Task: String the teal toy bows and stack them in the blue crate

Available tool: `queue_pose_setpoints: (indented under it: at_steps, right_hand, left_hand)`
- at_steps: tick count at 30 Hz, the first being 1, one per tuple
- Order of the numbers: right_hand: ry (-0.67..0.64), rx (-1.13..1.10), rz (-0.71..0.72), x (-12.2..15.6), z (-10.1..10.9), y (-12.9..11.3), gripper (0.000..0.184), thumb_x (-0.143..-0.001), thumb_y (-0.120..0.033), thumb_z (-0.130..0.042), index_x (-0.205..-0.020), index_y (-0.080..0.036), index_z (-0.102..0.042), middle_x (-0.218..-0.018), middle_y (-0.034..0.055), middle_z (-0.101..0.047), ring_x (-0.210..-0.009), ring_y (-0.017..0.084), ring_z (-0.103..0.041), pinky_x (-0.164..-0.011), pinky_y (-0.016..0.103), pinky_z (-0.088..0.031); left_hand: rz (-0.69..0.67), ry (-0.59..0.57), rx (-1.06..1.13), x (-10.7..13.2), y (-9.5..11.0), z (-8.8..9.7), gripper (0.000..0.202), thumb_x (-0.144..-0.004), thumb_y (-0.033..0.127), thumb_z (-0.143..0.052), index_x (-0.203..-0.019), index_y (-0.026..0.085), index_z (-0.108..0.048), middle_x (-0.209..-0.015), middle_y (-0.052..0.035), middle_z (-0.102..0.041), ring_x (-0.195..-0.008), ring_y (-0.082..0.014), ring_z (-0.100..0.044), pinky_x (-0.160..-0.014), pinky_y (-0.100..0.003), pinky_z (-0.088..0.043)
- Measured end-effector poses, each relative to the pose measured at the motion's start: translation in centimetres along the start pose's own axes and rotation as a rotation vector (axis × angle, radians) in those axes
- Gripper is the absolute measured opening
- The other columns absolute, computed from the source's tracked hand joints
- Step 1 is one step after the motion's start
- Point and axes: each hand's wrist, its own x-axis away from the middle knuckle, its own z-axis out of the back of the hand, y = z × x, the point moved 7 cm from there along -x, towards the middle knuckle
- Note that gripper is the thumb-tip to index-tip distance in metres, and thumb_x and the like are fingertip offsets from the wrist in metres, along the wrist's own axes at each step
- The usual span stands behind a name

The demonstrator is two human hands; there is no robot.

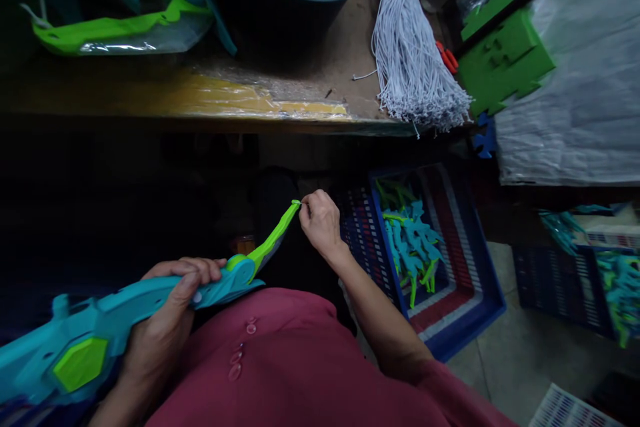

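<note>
hands at work on a plastic toy bow (125,310), seen from above, over the person's lap and red shirt (300,360). left hand (167,320) is wrapped around the turquoise body of the bow, fingers curled over its upper edge, thumb beneath, clamped firmly on it. the bow lies slantwise across the lap, its turquoise part with a lime hexagon inset at the lower left, its lime green limb (273,237) rising to the right. right hand (320,220) is at the tip of that limb, thumb and forefinger pinched together on a small pale piece there; what the piece is cannot be told, being too small. the two hands are well apart, joined only by the bow.

above, a worn wooden bench (310,73) carries a dark tub (280,10) filled with lime green plastic parts, a bundle of white cords (413,60) hanging over the bench edge, and a bagged bow (115,30) at the left. green foam shape (505,57) leans at the right beside clear plastic sheeting. below the bench, just right of the right forearm, a blue crate (470,300) holds turquoise and green toy pieces; a second crate (565,280) with similar pieces stands further right on the tiled floor.
</note>
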Motion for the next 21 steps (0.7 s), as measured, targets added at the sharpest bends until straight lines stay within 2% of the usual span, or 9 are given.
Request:
queue_pose_setpoints:
  at_steps: [5,15,21]
  right_hand:
    - [-0.016,0.053,0.013,0.06,-0.28,0.00,0.016,-0.093,-0.010,-0.051,-0.089,-0.016,-0.066,-0.093,0.0093,-0.064,-0.090,0.022,-0.057,-0.083,0.034,-0.044]
    - [0.038,0.098,0.030,-0.03,-0.13,-0.22,0.017,-0.094,-0.011,-0.050,-0.088,-0.016,-0.065,-0.091,0.0087,-0.063,-0.087,0.022,-0.056,-0.081,0.034,-0.043]
    - [0.050,0.110,0.036,0.03,-0.08,-0.23,0.017,-0.094,-0.011,-0.049,-0.088,-0.016,-0.064,-0.091,0.0085,-0.063,-0.087,0.022,-0.056,-0.080,0.034,-0.043]
  left_hand:
    - [0.003,0.008,-0.010,-0.09,-0.07,0.26,0.023,-0.081,0.031,-0.083,-0.079,0.019,-0.064,-0.072,0.0026,-0.065,-0.075,-0.0154,-0.066,-0.090,-0.035,-0.062]
    - [-0.032,-0.039,-0.023,-0.09,-0.32,0.52,0.010,-0.087,0.023,-0.074,-0.082,0.021,-0.066,-0.074,0.0032,-0.066,-0.077,-0.0141,-0.066,-0.092,-0.029,-0.061]
    - [-0.021,-0.036,-0.034,0.05,-0.73,0.72,0.010,-0.090,0.023,-0.072,-0.085,0.021,-0.063,-0.076,0.0035,-0.066,-0.079,-0.0143,-0.066,-0.095,-0.032,-0.061]
